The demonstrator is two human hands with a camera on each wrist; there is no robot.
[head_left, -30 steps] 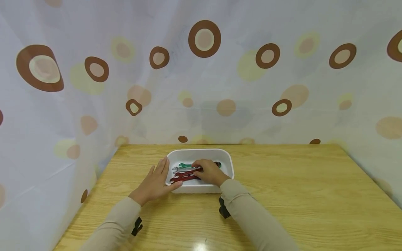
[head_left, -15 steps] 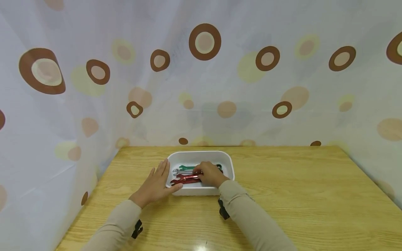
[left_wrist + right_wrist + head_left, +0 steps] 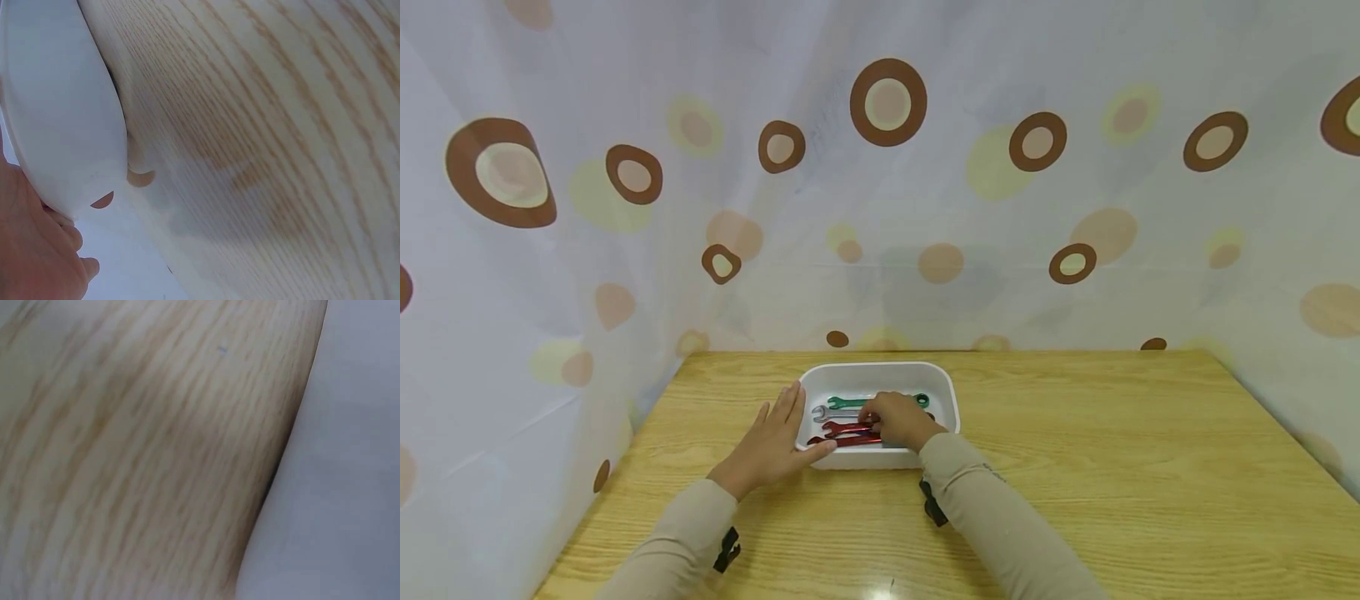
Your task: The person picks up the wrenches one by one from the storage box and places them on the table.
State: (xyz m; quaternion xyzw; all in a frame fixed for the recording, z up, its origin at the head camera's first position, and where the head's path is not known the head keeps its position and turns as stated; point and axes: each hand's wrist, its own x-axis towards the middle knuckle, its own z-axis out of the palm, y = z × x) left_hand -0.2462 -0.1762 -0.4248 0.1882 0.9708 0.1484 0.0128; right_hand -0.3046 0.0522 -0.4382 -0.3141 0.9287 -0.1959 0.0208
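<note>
A white plastic bin stands on the table with several open-end wrenches inside. My left hand rests against the bin's left end with straight fingers, the thumb along the front rim. In the left wrist view the left hand touches the bin's wall. Reaching into the bin, my right hand pinches a red wrench, whose middle is hidden by the fingers. A second red wrench lies in front of it. Behind are a silver wrench and a green wrench.
The wooden table extends to both sides of the bin. A white curtain with brown and yellow spots closes off the back and sides. In the right wrist view only table and bin wall show.
The pinched red wrench has shifted slightly toward the bin's front with the right hand's fingers. The left hand keeps its place on the bin. The head view has tilted slightly.
</note>
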